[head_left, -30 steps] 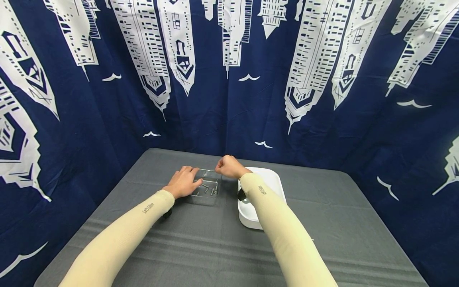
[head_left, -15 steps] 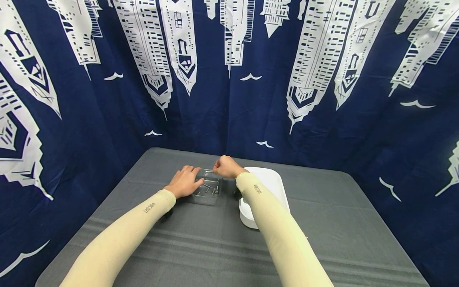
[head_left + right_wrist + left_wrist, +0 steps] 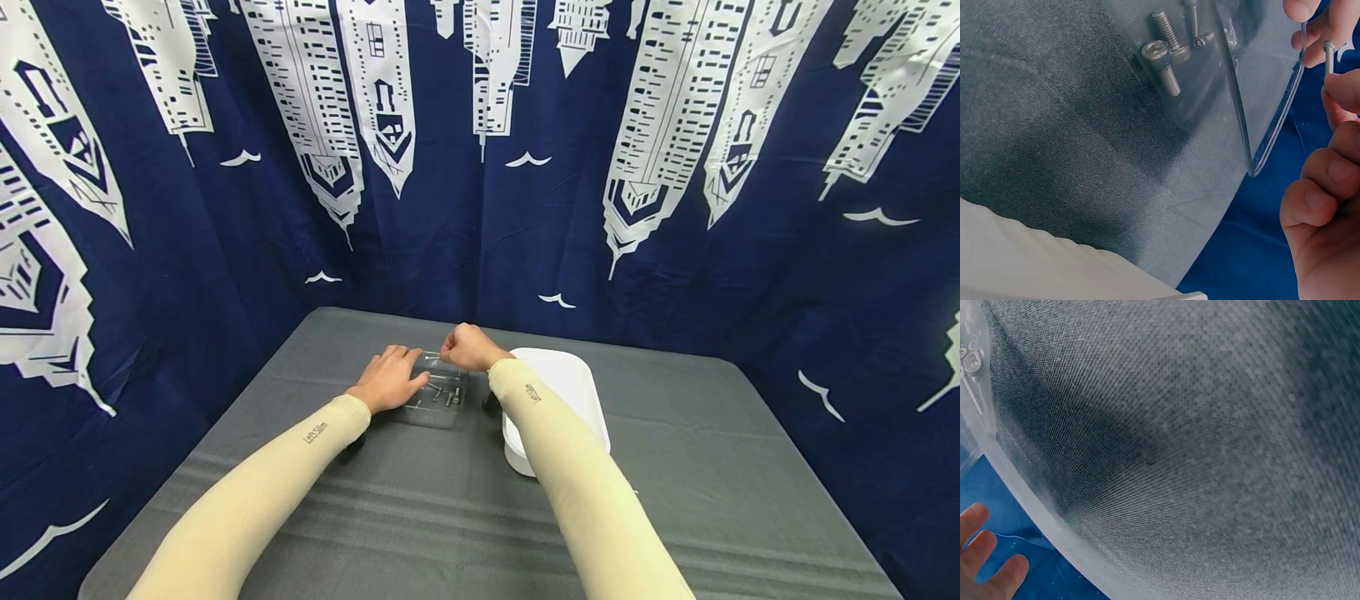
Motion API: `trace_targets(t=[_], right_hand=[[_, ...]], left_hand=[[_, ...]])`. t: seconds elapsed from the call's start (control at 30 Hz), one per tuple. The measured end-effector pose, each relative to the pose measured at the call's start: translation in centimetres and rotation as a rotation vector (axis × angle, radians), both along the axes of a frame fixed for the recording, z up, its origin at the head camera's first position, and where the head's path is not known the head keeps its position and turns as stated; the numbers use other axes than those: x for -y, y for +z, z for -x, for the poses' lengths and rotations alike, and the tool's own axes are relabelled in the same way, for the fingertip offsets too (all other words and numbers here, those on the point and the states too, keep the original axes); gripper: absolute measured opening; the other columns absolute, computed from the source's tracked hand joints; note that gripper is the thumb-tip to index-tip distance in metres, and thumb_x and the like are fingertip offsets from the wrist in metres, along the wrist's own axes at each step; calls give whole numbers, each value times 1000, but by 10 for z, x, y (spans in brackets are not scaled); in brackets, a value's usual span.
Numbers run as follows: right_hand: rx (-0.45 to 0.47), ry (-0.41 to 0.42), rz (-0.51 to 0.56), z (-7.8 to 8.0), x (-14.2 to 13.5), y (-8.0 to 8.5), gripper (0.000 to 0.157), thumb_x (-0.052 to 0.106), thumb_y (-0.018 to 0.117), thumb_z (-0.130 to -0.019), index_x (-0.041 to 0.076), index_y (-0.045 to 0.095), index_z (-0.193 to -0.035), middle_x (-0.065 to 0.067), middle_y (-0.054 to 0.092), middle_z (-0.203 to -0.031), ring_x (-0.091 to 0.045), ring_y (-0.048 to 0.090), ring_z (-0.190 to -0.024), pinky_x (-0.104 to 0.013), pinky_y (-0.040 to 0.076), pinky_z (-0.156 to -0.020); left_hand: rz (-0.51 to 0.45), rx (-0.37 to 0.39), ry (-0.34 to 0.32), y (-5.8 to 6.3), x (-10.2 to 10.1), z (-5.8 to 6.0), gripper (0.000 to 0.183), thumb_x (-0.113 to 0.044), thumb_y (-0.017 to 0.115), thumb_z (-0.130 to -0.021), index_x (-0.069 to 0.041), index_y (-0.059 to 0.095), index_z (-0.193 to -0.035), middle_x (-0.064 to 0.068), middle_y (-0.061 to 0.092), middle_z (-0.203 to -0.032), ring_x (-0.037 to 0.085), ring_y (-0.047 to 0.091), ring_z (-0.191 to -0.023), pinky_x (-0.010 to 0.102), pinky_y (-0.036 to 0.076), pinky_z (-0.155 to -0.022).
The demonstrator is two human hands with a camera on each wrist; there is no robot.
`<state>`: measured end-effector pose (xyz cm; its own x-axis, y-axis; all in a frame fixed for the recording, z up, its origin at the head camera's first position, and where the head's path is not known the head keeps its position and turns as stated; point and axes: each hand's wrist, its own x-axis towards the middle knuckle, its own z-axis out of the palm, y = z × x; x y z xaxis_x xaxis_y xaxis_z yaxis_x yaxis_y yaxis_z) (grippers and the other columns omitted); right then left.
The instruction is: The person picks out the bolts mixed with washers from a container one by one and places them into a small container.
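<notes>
A clear plastic box (image 3: 429, 418) with a divider lies on the grey cloth, several metal bolts (image 3: 1160, 55) inside it. My left hand (image 3: 390, 379) rests over the box's left side, fingers spread; in the left wrist view its fingertips (image 3: 1013, 569) show at the lower left. Above the box's far part, my right hand (image 3: 468, 347) pinches a thin screw (image 3: 1329, 59) between thumb and finger, head up in the right wrist view. The other fingers of that hand are curled into the palm. Left-hand fingers appear at the box rim beside the screw.
Right of the box stands a white bin (image 3: 566, 371), partly hidden under my right forearm. A grey cloth (image 3: 720, 450) covers the table. Behind it hangs a dark blue curtain (image 3: 450, 250) with white building prints. A tiny pale bit (image 3: 636, 492) lies by my right sleeve.
My right hand has shifted slightly left over the box, with the screw showing at its fingertips. My left hand stays on the box. The head view has drifted a little.
</notes>
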<state>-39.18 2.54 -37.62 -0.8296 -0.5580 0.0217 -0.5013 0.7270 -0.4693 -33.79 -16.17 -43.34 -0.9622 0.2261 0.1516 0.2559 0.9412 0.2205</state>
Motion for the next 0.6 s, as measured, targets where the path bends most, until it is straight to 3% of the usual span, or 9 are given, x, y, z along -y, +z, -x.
trace_targets(t=[0.2,0.6], right_hand=[[-33,5,22,-2,0,2,16,13,68,-91,2,79,-88,6,66,-74,-10,50,-64,-22,42,-63],[-9,8,24,-4,-9,4,17,18,69,-92,4,78,-88,8,59,-69,-9,47,-62,-22,40,-61]], left_hand=[[-4,4,-1,1,-1,1,60,-45,50,-102,-10,46,-151,16,49,-150,34,38,-144,59,35,-113],[19,-4,6,0,-1,2,60,-45,51,-102,-9,47,-150,16,49,-149,34,38,-143,58,35,-112]])
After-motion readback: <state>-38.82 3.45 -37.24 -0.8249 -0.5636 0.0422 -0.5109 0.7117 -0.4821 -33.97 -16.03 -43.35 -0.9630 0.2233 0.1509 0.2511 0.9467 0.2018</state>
